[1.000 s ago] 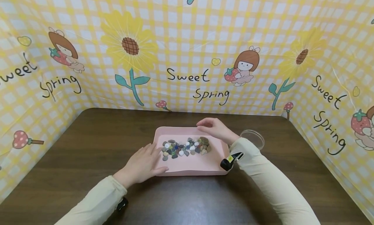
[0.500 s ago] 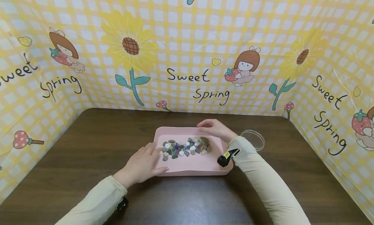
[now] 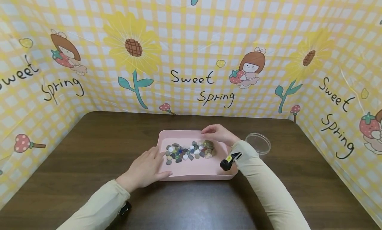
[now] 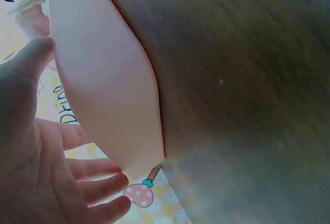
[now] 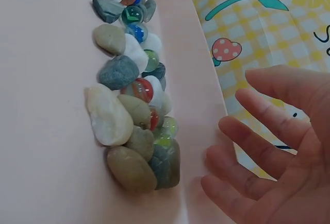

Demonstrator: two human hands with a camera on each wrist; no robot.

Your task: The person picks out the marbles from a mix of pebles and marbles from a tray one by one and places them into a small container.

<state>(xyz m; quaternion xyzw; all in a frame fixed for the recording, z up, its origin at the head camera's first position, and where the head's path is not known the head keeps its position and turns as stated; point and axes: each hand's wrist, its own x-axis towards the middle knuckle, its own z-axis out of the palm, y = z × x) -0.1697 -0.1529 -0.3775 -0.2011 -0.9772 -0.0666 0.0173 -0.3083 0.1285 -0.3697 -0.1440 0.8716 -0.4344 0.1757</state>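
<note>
A shallow pink tray (image 3: 191, 175) stands on the table, with pebbles and glass marbles (image 3: 191, 150) lying in a long cluster inside it. Fingers spread, my left hand (image 3: 143, 168) rests at the tray's left end; in the left wrist view the thumb touches the rim and some fingertips lie along the outer wall. My right hand (image 3: 221, 133) hovers above the far right part of the tray. Its fingers (image 5: 258, 136) are loosely bent and hold nothing, beside the grey, tan and white pebbles (image 5: 131, 167) in the right wrist view.
A clear round dish or lid (image 3: 258, 143) lies on the dark wooden table (image 3: 119, 137) to the right of the tray, partly behind my right sleeve. Yellow checked cloth (image 3: 191, 50) walls in the table at the back and both sides.
My right wrist and forearm have shifted slightly to the left, while the right fingertips stay near the tray's far edge. The left hand, tray and pebbles look unmoved.
</note>
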